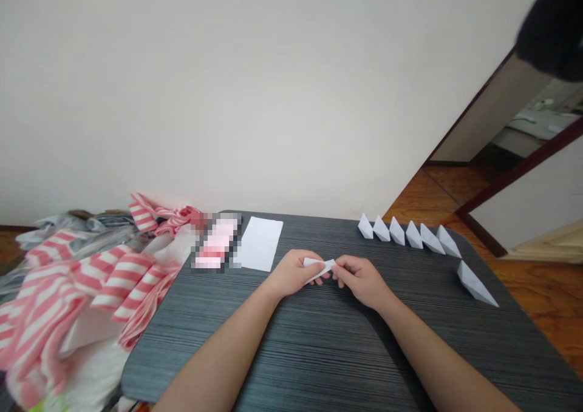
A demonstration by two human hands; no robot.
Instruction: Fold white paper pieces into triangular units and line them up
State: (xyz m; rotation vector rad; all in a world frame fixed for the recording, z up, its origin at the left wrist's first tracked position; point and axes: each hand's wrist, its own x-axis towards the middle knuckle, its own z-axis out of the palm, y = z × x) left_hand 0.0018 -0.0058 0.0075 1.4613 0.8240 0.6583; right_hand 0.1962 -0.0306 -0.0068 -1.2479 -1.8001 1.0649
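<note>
Between my hands is a small folded white paper (325, 266), held just above the dark table. My left hand (294, 272) grips its left part, thumb on top and fingers underneath. At the paper's right end, my right hand (359, 278) pinches the edge between thumb and fingertips. A flat stack or sheet of white paper (262, 243) lies on the table beyond my left hand. Several folded white paper boats (396, 231) stand in a row at the back right. Another paper boat (474, 284) sits apart from them, nearer the right edge.
The dark wood-grain table (310, 351) stands against a pale wall (273, 96). A blurred-out pink and dark object (217, 242) lies beside the paper. Red-and-white striped cloth (109, 278) is heaped left of the table. A doorway and wooden floor (419, 190) show at right.
</note>
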